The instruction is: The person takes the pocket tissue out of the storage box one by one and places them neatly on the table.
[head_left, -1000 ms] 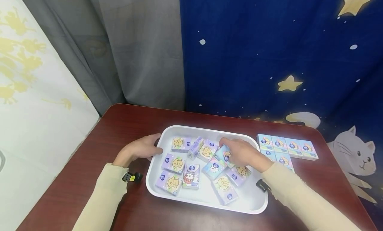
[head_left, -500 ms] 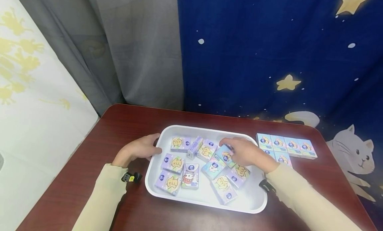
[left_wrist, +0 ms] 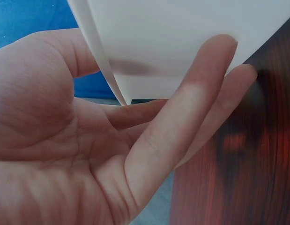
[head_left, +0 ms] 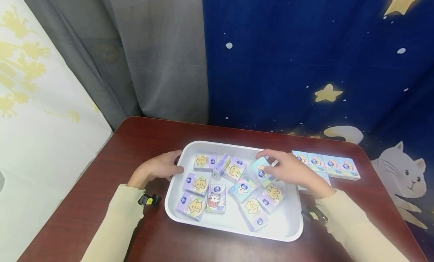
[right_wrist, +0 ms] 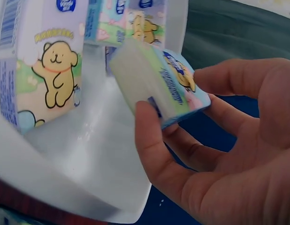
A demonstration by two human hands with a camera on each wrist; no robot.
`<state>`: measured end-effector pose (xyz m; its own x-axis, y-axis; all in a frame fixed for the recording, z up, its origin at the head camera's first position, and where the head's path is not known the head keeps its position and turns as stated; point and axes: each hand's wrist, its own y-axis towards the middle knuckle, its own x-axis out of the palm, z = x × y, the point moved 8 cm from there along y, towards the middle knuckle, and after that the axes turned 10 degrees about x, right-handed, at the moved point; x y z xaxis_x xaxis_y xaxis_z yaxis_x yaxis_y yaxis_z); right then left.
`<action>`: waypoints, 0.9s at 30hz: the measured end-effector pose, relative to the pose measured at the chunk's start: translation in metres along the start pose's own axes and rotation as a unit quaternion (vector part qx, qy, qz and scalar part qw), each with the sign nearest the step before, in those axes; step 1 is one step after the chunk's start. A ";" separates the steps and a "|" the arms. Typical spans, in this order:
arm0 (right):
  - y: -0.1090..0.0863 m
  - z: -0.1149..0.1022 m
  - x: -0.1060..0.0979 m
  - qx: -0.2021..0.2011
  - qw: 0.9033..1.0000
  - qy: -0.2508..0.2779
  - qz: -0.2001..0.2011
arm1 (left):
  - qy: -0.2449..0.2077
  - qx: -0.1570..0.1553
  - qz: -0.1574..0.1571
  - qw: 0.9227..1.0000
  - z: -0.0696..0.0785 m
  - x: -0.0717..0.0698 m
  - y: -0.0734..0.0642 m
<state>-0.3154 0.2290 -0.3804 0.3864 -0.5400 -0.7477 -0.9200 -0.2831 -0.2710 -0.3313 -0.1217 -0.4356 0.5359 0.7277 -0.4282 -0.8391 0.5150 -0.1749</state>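
Observation:
My right hand (head_left: 291,170) holds a light-blue pocket tissue pack (head_left: 260,168) between thumb and fingers, over the right part of a white tray (head_left: 237,233). In the right wrist view the tissue pack (right_wrist: 142,82) is tilted, its pale end and printed face showing. My left hand (head_left: 158,167) grips the tray's left rim. Its thumb reaches over the rim, while the left hand's fingers (left_wrist: 182,112) lie along the outside of the tray wall (left_wrist: 154,42). Another blue tissue pack (head_left: 242,189) lies in the tray among several purple tissue packs (head_left: 196,184).
Right of the tray, several blue tissue packs (head_left: 333,166) stand in a row on the dark red table (head_left: 149,137), with more in front partly hidden by my right forearm. Grey and blue curtains (head_left: 257,66) hang behind the table's far edge.
My right hand has lifted the blue tissue pack from beside the other blue one and shifted slightly to the right and away. The left hand stays at the rim.

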 end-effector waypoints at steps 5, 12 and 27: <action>-0.004 0.012 -0.008 0.022 0.998 0.067 0.003 | -0.002 -0.001 0.001 1.000 0.001 0.000 0.000; -0.013 0.026 -0.017 0.039 0.992 0.119 0.018 | 0.001 -0.006 0.002 1.000 0.001 0.000 -0.001; -0.033 0.059 -0.031 0.069 0.979 0.191 0.038 | -0.002 -0.004 0.002 1.000 -0.001 0.000 0.001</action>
<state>-0.3013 0.3015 -0.3839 0.2889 -0.8192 -0.4955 -0.9370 -0.1358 -0.3218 -0.3317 -0.1214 -0.4364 0.5328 0.7317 -0.4251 -0.8421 0.5083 -0.1804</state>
